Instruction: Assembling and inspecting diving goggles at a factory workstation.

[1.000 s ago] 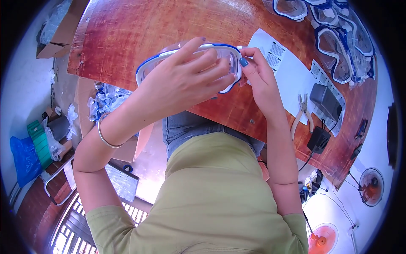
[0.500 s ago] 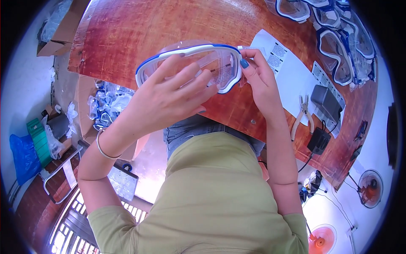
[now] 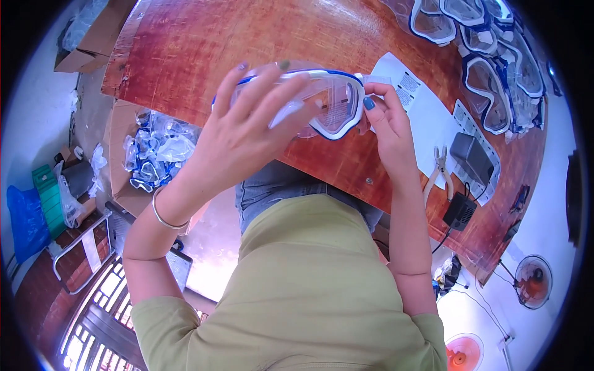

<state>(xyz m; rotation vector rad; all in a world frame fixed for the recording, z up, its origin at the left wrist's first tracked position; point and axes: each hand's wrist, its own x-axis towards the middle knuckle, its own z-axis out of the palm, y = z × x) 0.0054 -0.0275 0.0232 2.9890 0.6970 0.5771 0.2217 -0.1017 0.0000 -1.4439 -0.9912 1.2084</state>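
Observation:
A diving mask (image 3: 334, 102) with a clear lens and a white and blue rim is held up above the table's near edge. My right hand (image 3: 390, 117) grips it at its right end, the thumb and fingers closed there beside the strap fitting. My left hand (image 3: 244, 139) lies across the mask's left half, fingers spread and stretched out. Whether its fingertips touch the lens or rim cannot be made out. The mask's left end is largely hidden behind this hand.
Several more masks (image 3: 489, 93) are heaped at the far right of the wooden table (image 3: 204, 55). Printed sheets (image 3: 427, 120), pliers (image 3: 439, 170) and a black adapter (image 3: 461, 210) lie at right. A carton of bagged masks (image 3: 148, 161) stands at left; fans (image 3: 533, 281) are at lower right.
My left hand has spread its fingers and moved up over the mask's left side. The mask has shifted slightly right with my right hand, which keeps its grip.

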